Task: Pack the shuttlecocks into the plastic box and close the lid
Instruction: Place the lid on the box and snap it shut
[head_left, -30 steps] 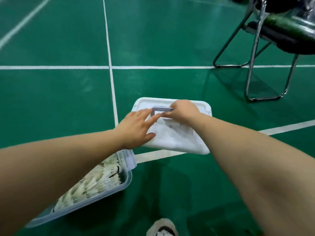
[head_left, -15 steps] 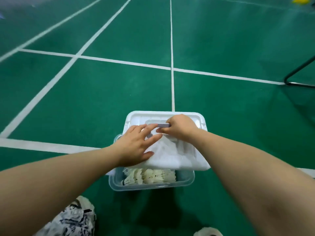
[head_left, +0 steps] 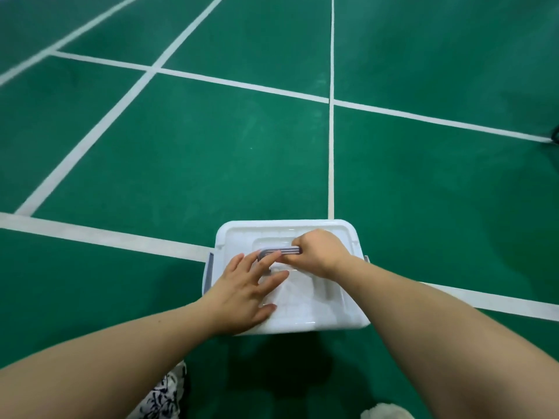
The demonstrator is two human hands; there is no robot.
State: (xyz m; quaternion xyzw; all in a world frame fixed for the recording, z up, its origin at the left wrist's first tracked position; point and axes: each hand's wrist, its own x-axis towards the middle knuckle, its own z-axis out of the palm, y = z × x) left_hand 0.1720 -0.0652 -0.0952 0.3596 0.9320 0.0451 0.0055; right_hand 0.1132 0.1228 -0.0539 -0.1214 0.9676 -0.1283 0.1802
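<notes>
The right hand (head_left: 317, 252) has its fingers curled round the grey handle (head_left: 281, 251) of the white lid (head_left: 302, 316). The left hand (head_left: 242, 294) has its fingers straight and spread, flat on the lid and touching the handle. The plastic box (head_left: 207, 273) lies under both palms, mostly hidden by the lid. A white court line (head_left: 331, 146) runs on beyond the fingertips.

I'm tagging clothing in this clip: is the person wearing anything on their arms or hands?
Nothing visible. The left forearm and right forearm are bare, no sleeves in view. The left grip and right grip show no gloves, watch or wristband.
</notes>
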